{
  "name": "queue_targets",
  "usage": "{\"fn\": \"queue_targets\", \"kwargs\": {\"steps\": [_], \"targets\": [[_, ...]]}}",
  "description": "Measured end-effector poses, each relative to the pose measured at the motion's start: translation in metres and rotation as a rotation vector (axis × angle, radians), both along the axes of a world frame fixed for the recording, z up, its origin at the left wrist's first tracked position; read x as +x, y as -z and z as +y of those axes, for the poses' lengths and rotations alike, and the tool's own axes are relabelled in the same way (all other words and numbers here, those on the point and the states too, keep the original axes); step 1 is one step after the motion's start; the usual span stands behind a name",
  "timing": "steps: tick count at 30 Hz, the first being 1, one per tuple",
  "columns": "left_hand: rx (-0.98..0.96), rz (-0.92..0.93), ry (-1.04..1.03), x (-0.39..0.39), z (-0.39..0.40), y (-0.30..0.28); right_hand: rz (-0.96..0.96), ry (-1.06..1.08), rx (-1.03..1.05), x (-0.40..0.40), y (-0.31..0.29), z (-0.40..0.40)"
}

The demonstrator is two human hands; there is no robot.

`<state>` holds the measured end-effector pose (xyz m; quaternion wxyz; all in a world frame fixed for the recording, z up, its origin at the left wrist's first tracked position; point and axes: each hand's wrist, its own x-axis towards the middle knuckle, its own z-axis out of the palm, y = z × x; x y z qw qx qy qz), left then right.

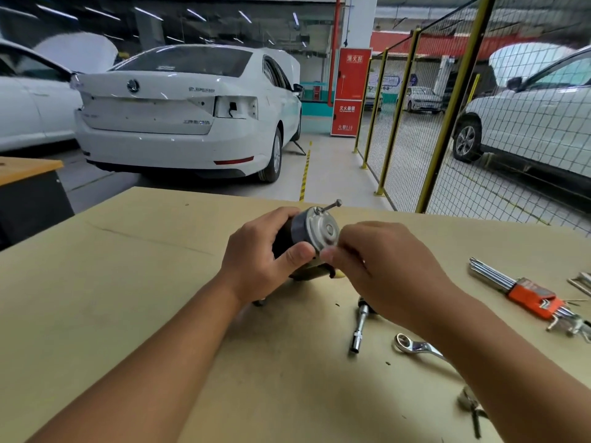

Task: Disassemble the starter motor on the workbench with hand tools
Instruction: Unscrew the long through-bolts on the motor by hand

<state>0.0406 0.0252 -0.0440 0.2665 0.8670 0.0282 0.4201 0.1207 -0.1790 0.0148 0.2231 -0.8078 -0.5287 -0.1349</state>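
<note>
A: Where do we have the motor [311, 230] now?

B: Lifted just off the bench [134, 282], near its far edge. Our left hand [256, 260] grips the dark body, fingers wrapped over the top and the thumb pressed on the near side, so the grey end cap faces right, toward our right hand [380, 266].

A: And the long axis?

B: It runs roughly left to right, tilted a little up toward the cap end. One long bolt [329, 206] sticks out of the cap at the top, backed well out and pointing up and to the right.

A: What is the right hand doing?

B: Its fingers are bunched against the lower edge of the cap, and they look pinched on something small there. It is blurred, so we cannot tell what; probably a second bolt.

A: So which hand makes the next move?

B: The right, we judge. It is already at the cap end, and whatever comes out must come along the axis, away from the left hand. The left only has to hold the body steady.

A: Tools?

B: None in hand. The socket driver [359, 327] and the wrench [415, 346] lie under our right forearm, and the hex keys [524, 290] lie farther right.
</note>
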Motion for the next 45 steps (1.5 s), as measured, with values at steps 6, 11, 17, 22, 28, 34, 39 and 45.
{"fn": "queue_targets", "kwargs": {"steps": [6, 11, 17, 22, 28, 34, 39, 45], "targets": [[-0.015, 0.005, 0.020, 0.001, 0.000, 0.000, -0.024, 0.012, 0.070, 0.007, -0.013, -0.006], [-0.022, -0.013, -0.003, 0.000, -0.001, 0.001, -0.049, -0.003, -0.024, 0.003, -0.007, -0.003], [-0.008, -0.003, 0.002, 0.001, 0.000, 0.001, -0.054, 0.058, -0.035, 0.004, -0.011, -0.003], [-0.019, -0.001, 0.004, 0.000, 0.000, 0.000, 0.051, -0.070, 0.114, 0.007, -0.004, -0.001], [-0.022, 0.008, 0.013, -0.001, -0.001, -0.002, 0.052, -0.023, 0.081, 0.010, 0.007, 0.002], [-0.019, 0.007, 0.025, -0.001, -0.001, -0.002, 0.031, -0.021, 0.234, 0.008, 0.019, 0.000], [-0.014, 0.003, 0.015, -0.002, 0.000, 0.001, 0.031, -0.110, 0.370, 0.007, 0.028, 0.007], [0.000, -0.009, 0.014, 0.000, 0.002, 0.001, 0.381, -0.055, 0.718, -0.023, 0.046, 0.019]]}}
